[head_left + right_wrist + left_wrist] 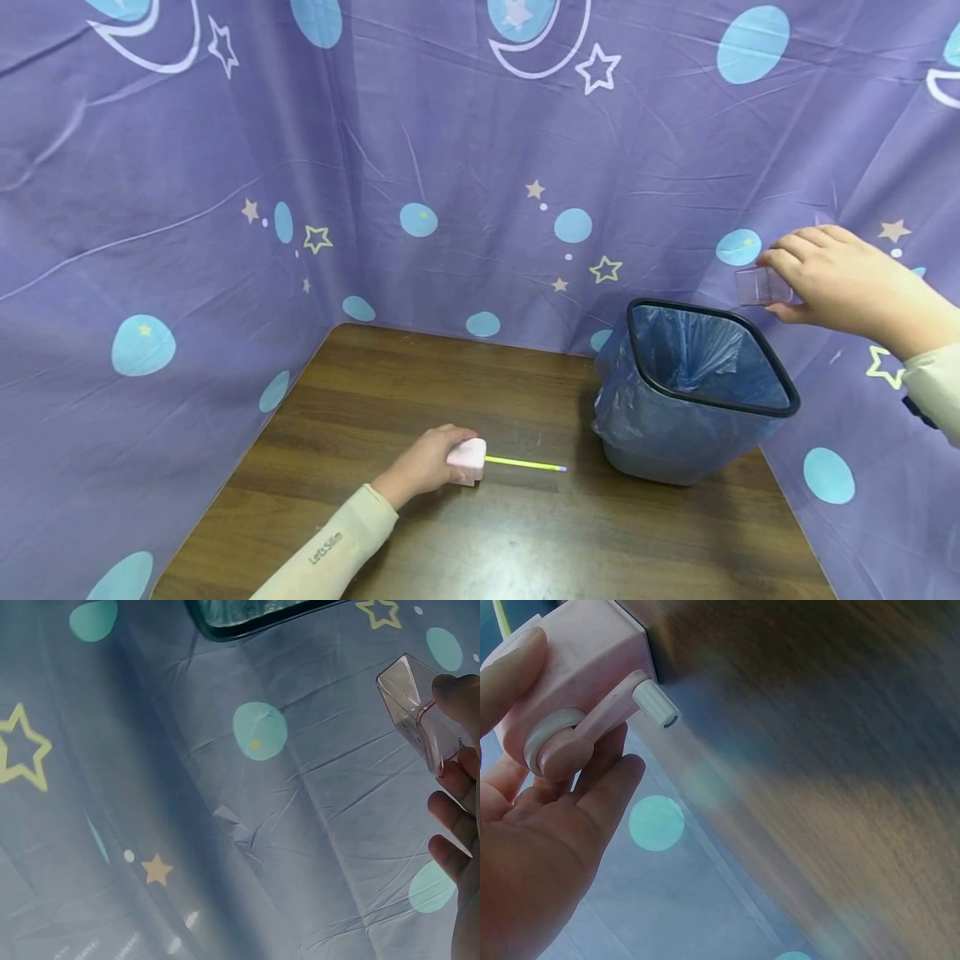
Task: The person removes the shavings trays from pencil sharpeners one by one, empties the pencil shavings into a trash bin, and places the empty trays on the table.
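Note:
My left hand (426, 463) grips a pale pink crank pencil sharpener (469, 457) standing on the wooden table. A yellow pencil (525, 463) with a purplish end sticks out of the sharpener to the right. In the left wrist view the sharpener's crank handle (657, 704) points outward, with the thumb on the body. Up at the right, my right hand (843, 279) pinches a clear, pinkish plastic shavings drawer (752, 287) between thumb and fingers. It is held in the air just beyond the bin's right rim; no contents can be made out.
A bin (720, 407) with a black rim and a blue plastic liner (675, 417) stands at the table's back right. Purple cloth (465, 275) with stars and moons hangs behind and at both sides of the wooden table (525, 533).

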A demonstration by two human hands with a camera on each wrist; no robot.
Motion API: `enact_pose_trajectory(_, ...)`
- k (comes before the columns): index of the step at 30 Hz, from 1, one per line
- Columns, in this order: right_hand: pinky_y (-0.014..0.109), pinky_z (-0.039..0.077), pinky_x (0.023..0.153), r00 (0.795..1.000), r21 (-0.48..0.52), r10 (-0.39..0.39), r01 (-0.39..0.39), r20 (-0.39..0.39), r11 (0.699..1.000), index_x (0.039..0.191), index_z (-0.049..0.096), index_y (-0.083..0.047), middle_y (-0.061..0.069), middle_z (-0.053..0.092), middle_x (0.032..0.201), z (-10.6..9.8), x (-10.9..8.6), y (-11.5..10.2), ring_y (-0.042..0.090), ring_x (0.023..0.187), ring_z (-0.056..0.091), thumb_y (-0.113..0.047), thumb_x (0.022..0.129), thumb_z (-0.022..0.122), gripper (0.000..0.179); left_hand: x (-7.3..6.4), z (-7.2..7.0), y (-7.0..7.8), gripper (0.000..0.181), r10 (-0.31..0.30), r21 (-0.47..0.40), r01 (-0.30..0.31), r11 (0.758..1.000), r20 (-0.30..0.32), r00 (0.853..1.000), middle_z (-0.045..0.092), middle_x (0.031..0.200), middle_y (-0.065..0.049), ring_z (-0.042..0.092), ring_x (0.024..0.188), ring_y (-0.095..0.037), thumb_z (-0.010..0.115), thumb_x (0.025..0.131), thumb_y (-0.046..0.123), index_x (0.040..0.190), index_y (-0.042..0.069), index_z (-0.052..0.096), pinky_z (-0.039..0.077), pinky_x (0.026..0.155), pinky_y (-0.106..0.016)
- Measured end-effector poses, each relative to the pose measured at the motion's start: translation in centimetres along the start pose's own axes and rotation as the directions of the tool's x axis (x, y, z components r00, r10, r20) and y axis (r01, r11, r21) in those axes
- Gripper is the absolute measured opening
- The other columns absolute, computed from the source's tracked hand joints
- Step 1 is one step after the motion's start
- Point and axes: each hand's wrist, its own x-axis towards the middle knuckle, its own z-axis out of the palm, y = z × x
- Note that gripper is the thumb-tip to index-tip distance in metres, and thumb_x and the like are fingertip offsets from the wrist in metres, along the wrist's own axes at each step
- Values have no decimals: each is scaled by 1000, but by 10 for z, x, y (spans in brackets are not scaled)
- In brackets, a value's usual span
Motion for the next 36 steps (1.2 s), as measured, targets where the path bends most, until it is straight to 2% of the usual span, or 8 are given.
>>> enact_pose_trajectory(4, 57, 45, 92, 999, 19, 41, -41, 14, 999, 106, 65, 4, 20, 67, 98, -1, 0, -3, 43, 94, 60, -36, 70, 76, 55, 0, 0, 1, 67, -3, -3, 3, 1000, 2, 1000, 69, 124, -7, 65, 106, -21, 90, 72, 12, 135, 9, 65, 54, 92, -42)
enact_pose_trajectory(7, 58, 45, 91, 999, 18, 51, -52, 14, 999, 106, 65, 4, 20, 67, 98, -2, 0, -5, 43, 95, 60, -31, 64, 79, 57, 0, 0, 1, 68, 0, -3, 0, 1000, 3, 1000, 69, 124, -7, 64, 105, -21, 90, 72, 12, 135, 9, 65, 54, 91, -42)
enact_pose_trajectory(10, 58, 46, 91, 998, 25, 57, -58, 6, 998, 106, 65, 5, 20, 67, 98, -2, -1, -6, 43, 95, 60, -31, 64, 79, 57, 1, 1, 0, 68, 7, -1, -7, 1000, 5, 1000, 69, 124, -7, 64, 105, -21, 90, 72, 12, 135, 8, 65, 54, 91, -41)
enact_pose_trajectory(21, 58, 46, 83, 976, 92, 220, -219, 5, 971, 106, 69, 4, 20, 70, 99, -4, -2, -11, 40, 93, 62, -25, 54, 90, 63, 1, 2, -1, 67, -4, -3, 4, 1000, 7, 1000, 69, 125, -7, 64, 106, -21, 90, 73, 13, 135, 10, 65, 54, 92, -43)
enact_pose_trajectory(28, 56, 46, 84, 967, 130, 253, -250, -7, 959, 105, 69, 4, 19, 70, 98, 1, -3, -13, 40, 93, 63, -24, 55, 92, 61, 2, 1, 0, 67, -10, -2, 10, 1000, 12, 1000, 68, 125, -7, 64, 108, -22, 90, 73, 14, 135, 11, 65, 54, 94, -44)
enact_pose_trajectory(36, 58, 45, 86, 930, 166, 363, -367, 51, 916, 108, 70, 4, 22, 70, 103, 2, -4, -18, 42, 97, 61, -24, 61, 93, 59, 2, 1, 2, 67, -10, -2, 10, 1000, 13, 1000, 68, 126, -7, 64, 109, -22, 90, 74, 14, 135, 11, 65, 54, 94, -44)
